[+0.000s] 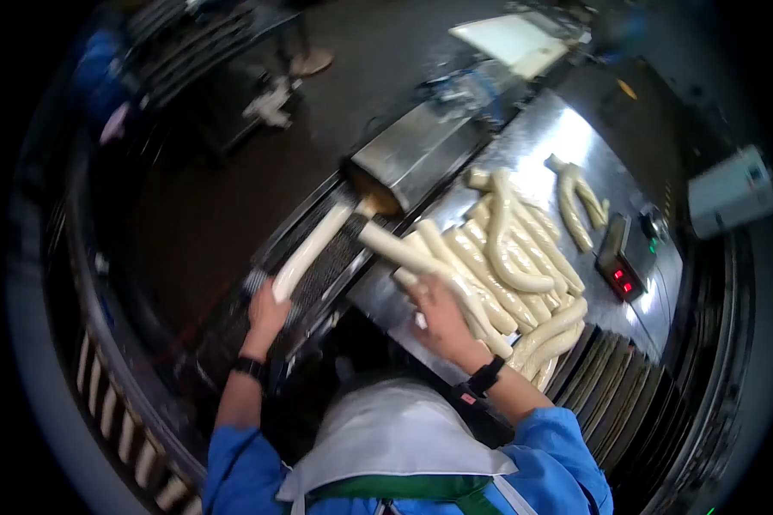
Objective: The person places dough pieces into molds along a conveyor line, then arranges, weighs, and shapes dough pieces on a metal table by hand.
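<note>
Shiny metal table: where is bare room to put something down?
Bare metal shows at the far end of the shiny metal table, beyond the forked cream piece. A narrower patch lies between the long cream rods and the black box with red digits. The rods crowd the middle.

You have one smooth, cream-coloured roll (312, 251) in your left hand (268, 316), straight and slanting toward one o'clock. A second roll (401, 251), equally pale, lies along your right hand (443, 324), pointing toward ten o'clock, beside glossy rolls (500, 245) heaped at three o'clock.
</note>
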`<state>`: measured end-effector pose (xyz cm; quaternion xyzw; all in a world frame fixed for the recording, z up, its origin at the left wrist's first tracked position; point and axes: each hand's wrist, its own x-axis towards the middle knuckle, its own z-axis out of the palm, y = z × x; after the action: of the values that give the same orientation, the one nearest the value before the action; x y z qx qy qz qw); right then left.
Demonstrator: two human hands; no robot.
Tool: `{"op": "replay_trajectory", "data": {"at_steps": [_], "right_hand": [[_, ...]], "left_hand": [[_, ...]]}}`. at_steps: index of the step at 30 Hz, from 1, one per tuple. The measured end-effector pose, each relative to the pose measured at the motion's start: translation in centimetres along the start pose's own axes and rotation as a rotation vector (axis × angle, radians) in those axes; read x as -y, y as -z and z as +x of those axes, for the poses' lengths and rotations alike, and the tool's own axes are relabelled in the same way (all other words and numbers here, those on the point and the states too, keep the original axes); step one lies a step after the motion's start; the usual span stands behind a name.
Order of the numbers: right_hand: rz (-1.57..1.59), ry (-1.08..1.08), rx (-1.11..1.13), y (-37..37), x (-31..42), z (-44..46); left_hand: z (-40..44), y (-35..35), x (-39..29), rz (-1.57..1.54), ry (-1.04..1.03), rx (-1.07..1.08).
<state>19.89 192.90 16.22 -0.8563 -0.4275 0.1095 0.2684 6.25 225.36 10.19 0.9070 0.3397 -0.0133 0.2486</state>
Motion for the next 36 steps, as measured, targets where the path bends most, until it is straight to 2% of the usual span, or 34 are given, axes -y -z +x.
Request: {"op": "replay_trajectory", "data": {"at_steps": [2,3,5,7,8,9,11,13,15,17,18,19,20,21,22,23,24,25,26,27,28,29,31,32,33,35,36], "right_hand": [[0.193,0.053,0.008,-1.1,1.5,1.4],[0.271,0.063,0.026,-1.1,2.4,2.4],[0.422,0.13,-0.048,-0.8,4.0,4.0],[0.589,0.191,-0.184,-0.3,4.2,5.7],[0.628,0.082,-0.132,1.1,3.7,6.1],[0.61,0.087,-0.125,3.3,3.1,6.0],[0.824,0.06,0.002,6.6,0.5,5.1],[0.899,-0.071,-0.004,12.1,-1.0,2.7],[0.899,-0.153,-0.103,16.1,-5.7,-0.4],[0.817,-0.242,-0.223,22.2,-9.4,-4.0],[0.747,-0.162,-0.302,24.6,-12.5,-5.6],[0.703,-0.266,-0.388,27.2,-14.9,-7.5],[0.569,-0.346,-0.535,29.9,-16.3,-9.1],[0.579,-0.328,-0.66,31.7,-19.5,-10.7],[0.52,-0.358,-0.767,33.3,-22.3,-12.1],[0.453,-0.385,-0.866,34.7,-24.7,-13.2],[0.181,-0.529,-0.917,36.1,-25.6,-13.8],[-0.097,-0.664,-0.953,37.0,-26.1,-14.4],[-0.089,-0.669,-0.957,36.7,-28.4,-15.1],[-0.218,-0.76,-1.029,35.7,-31.9,-15.5],[-0.351,-0.853,-1.096,34.7,-34.9,-15.7],[-0.343,-0.859,-1.096,33.5,-36.8,-15.7],[-0.407,-1.153,-1.035,30.0,-39.4,-16.3],[-0.249,-1.274,-1.004,28.3,-40.0,-16.6],[-0.222,-1.358,-0.859,27.3,-38.4,-16.3],[-0.275,-1.362,-0.953,26.1,-36.6,-15.4],[-0.316,-1.301,-0.996,25.6,-37.1,-15.5]], "left_hand": [[0.1,0.6,-0.5,-0.263,-0.147,0.117],[-1.0,3.6,-4.5,-0.318,-0.173,0.231],[-2.3,6.8,-10.1,-0.418,-0.363,0.385],[-2.7,8.8,-14.7,-0.505,-0.468,0.494],[-2.5,9.7,-16.6,-0.499,-0.505,0.487],[-2.3,10.5,-18.3,-0.505,-0.586,0.51],[-2.0,10.1,-21.9,-0.507,-0.7,0.527],[-2.2,8.3,-24.7,-0.778,-0.645,0.491],[-0.8,6.7,-25.4,-0.753,-0.645,0.54],[1.0,4.5,-25.2,-0.63,-0.607,0.514],[2.0,3.2,-24.5,-0.672,-0.545,0.527],[3.0,2.0,-23.2,-0.657,-0.558,0.542],[4.3,0.8,-21.9,-0.642,-0.48,0.498],[5.6,0.1,-20.7,-0.624,-0.399,0.454],[6.5,-0.2,-19.6,-0.604,-0.403,0.47],[7.5,-0.6,-18.8,-0.523,-0.335,0.39],[8.1,-0.9,-18.0,-0.442,-0.265,0.308],[8.6,-1.2,-17.4,-0.429,-0.267,0.313],[9.1,-1.5,-16.8,-0.365,-0.264,0.225],[9.7,-1.7,-16.0,-0.304,-0.26,0.136],[10.7,-2.2,-14.7,-0.286,-0.234,0.128],[11.2,-2.6,-13.9,-0.276,-0.235,0.129],[12.2,-3.5,-12.2,-0.182,-0.086,0.173],[13.9,-5.0,-9.2,-0.313,-0.067,0.209],[13.2,-4.6,-10.2,-0.292,-0.057,0.225],[11.9,-3.7,-12.3,-0.016,-0.052,0.272],[12.6,-4.6,-10.5,0.082,-0.149,0.149]]}}
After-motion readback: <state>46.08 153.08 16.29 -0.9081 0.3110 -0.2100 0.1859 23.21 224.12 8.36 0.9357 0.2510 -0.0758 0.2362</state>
